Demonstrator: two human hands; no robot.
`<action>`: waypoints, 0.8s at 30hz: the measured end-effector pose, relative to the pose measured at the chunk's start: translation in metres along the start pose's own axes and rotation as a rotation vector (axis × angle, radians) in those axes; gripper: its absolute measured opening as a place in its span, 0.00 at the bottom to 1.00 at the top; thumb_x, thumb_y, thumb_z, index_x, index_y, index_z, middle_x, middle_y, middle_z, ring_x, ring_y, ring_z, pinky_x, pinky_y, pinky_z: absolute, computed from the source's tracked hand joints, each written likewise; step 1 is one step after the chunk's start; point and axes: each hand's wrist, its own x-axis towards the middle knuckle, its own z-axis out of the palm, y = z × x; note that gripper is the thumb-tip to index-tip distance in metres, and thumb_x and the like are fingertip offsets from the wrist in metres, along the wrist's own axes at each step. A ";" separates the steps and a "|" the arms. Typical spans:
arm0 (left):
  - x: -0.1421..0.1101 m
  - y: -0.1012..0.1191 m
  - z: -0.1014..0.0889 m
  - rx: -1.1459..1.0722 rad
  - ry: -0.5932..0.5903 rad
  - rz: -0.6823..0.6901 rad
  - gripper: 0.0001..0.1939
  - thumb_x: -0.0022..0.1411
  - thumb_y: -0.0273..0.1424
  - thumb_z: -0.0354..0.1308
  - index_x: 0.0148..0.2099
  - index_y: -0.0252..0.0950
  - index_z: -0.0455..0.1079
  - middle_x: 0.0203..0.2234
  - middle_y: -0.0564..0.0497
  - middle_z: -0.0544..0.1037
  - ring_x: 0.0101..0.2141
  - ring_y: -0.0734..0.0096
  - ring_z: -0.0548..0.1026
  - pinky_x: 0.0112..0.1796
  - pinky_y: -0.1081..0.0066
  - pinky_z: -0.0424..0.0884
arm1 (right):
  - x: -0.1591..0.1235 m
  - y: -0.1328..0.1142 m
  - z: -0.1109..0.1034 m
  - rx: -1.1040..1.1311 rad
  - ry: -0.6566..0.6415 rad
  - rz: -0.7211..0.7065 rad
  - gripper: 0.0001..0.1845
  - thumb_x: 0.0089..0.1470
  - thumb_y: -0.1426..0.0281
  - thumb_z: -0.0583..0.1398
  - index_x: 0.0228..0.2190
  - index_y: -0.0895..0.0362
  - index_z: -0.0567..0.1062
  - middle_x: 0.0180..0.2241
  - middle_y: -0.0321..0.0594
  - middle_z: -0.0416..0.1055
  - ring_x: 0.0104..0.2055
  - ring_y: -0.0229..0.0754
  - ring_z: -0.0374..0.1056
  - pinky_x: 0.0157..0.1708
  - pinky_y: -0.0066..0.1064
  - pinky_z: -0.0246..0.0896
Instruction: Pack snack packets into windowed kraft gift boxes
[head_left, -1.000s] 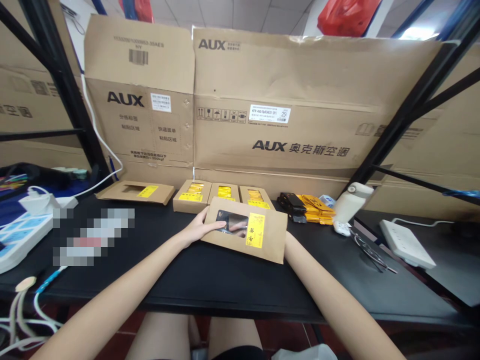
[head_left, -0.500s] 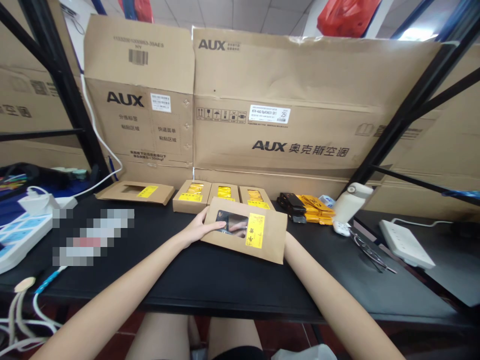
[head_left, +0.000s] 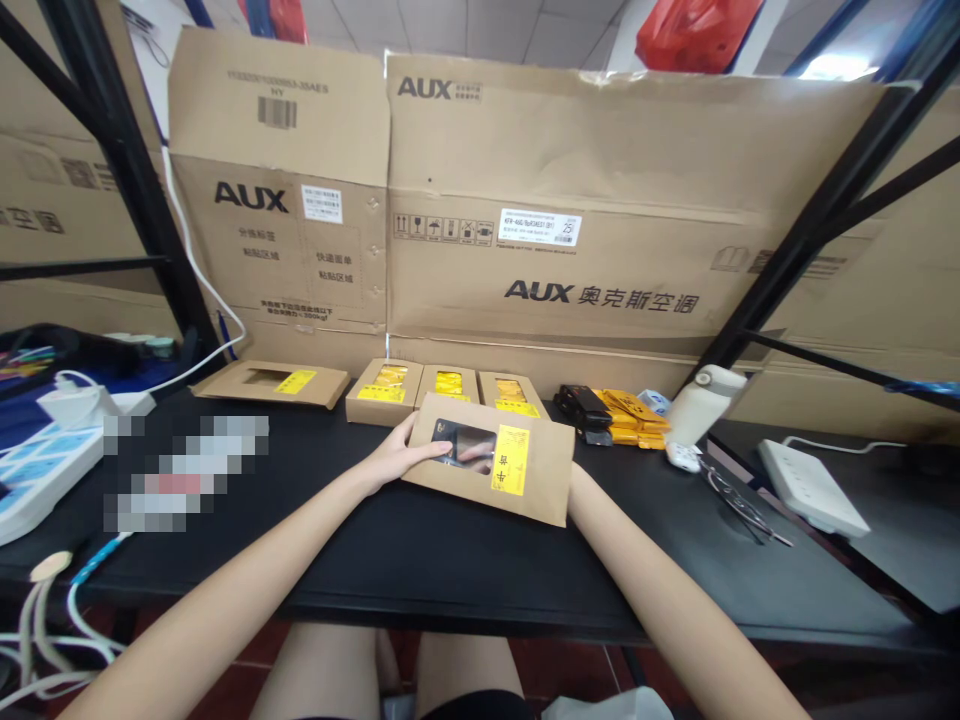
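Observation:
A brown cardboard box (head_left: 540,470) with a clear window and a yellow label is tilted up over the black table. My left hand (head_left: 397,458) grips its left end, the thumb lying on the front by the window and the other fingers behind. At the right end my right wrist goes in behind the front panel. Through the window show stretched fingers of my right hand (head_left: 475,450), seemingly inside the box; most of that hand is hidden. Just behind stand three similar window boxes, a left one (head_left: 360,407), a middle one (head_left: 448,383) and a right one (head_left: 510,390), with yellow packets inside.
A flatter window box (head_left: 322,393) lies at back left. Orange packets (head_left: 637,425), black packets (head_left: 581,408), a white bottle (head_left: 705,405) and glasses (head_left: 739,505) are to the right. Power strips (head_left: 814,490) flank the table; a large cardboard sheet (head_left: 600,250) stands behind.

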 end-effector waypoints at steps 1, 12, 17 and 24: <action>0.000 0.000 0.000 0.001 0.001 -0.001 0.33 0.46 0.41 0.67 0.54 0.37 0.64 0.51 0.45 0.74 0.52 0.55 0.71 0.52 0.60 0.65 | 0.000 0.000 0.000 0.003 0.000 -0.002 0.26 0.63 0.71 0.36 0.46 0.66 0.69 0.49 0.52 0.67 0.55 0.40 0.62 0.50 0.34 0.58; 0.000 0.000 0.000 -0.004 -0.010 0.010 0.32 0.47 0.40 0.67 0.54 0.37 0.63 0.51 0.45 0.74 0.52 0.55 0.71 0.53 0.59 0.65 | 0.000 0.001 -0.002 0.015 -0.013 -0.005 0.24 0.63 0.68 0.39 0.46 0.65 0.69 0.49 0.51 0.67 0.53 0.40 0.63 0.49 0.33 0.59; 0.000 0.000 0.000 -0.001 -0.010 0.007 0.32 0.47 0.40 0.67 0.54 0.36 0.63 0.51 0.44 0.74 0.52 0.55 0.71 0.53 0.59 0.65 | 0.000 0.000 -0.002 0.011 -0.016 -0.005 0.25 0.63 0.69 0.38 0.46 0.66 0.69 0.47 0.51 0.68 0.53 0.40 0.63 0.49 0.33 0.59; 0.000 0.000 0.000 -0.011 -0.015 0.008 0.33 0.48 0.39 0.67 0.55 0.36 0.63 0.52 0.44 0.73 0.52 0.55 0.70 0.53 0.59 0.64 | 0.000 0.001 0.000 -0.002 -0.003 -0.016 0.23 0.62 0.64 0.42 0.47 0.63 0.67 0.46 0.47 0.70 0.52 0.40 0.65 0.52 0.35 0.58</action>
